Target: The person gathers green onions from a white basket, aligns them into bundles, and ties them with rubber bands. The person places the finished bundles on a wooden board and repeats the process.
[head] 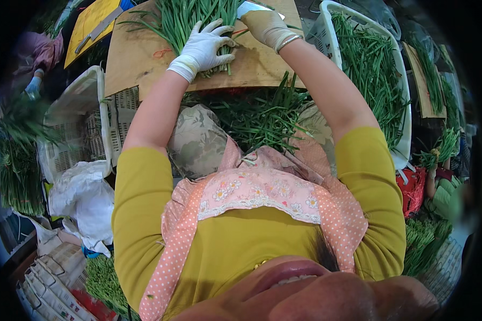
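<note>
A bundle of long green leaves, likely garlic chives, lies on a wooden board in front of me. My left hand, in a white glove, lies over the cut-end part of the bundle and holds it down with spread fingers. To its right my right hand, in a stained glove, has its fingers curled. A thin red tie runs between the bundle and those fingers; whether they grip it is hidden. Just beyond that hand shows a metal blade, its handle out of sight. Another red tie lies loose left of the bundle.
Loose leaves cover my lap. A white plastic crate full of greens stands right, another crate left. A knife rests on a yellow board. Other people's hands hold greens at both sides. Tied bundles stand far left.
</note>
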Tool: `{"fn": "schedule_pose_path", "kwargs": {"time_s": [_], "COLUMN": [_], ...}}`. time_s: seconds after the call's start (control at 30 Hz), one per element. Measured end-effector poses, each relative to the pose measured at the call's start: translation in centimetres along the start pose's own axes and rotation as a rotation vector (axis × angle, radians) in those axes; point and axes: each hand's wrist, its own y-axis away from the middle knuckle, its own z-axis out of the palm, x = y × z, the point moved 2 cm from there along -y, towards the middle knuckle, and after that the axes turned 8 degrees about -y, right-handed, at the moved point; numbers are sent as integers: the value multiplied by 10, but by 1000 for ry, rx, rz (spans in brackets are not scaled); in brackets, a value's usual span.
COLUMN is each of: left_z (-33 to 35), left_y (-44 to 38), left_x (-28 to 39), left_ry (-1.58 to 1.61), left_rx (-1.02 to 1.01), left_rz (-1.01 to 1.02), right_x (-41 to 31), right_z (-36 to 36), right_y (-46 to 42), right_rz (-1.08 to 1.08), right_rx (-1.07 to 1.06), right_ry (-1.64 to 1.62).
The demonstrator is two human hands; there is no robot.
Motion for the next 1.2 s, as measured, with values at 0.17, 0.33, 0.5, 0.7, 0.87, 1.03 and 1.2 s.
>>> {"fn": "schedule_pose_path", "kwargs": {"time_s": [0.17, 0.33, 0.5, 0.7, 0.87, 1.03, 1.2], "left_z": [1, 17, 1, -19, -50, -40, 33], "left_y": [-4, -9, -5, -6, -11, 12, 40], "left_x": [2, -2, 2, 39, 127, 206, 254], "left_ry": [35, 86, 56, -45, 241, 628, 584], "left_rx": [12, 111, 133, 326, 326, 121, -79], "left_rz": [-28, 33, 56, -19, 68, 197, 104], "right_x": [46, 45, -61, -71, -37, -34, 68], "right_z": [-46, -181, -117, -57, -28, -72, -114], "right_y": [29, 130, 221, 218, 220, 268, 368], "right_rz": [190, 241, 110, 81, 172, -66, 811], "right_rx": [221, 452, 444, -306, -328, -308, 159], "right_ry": [-55, -356, -942, -452, -47, -343, -599]}}
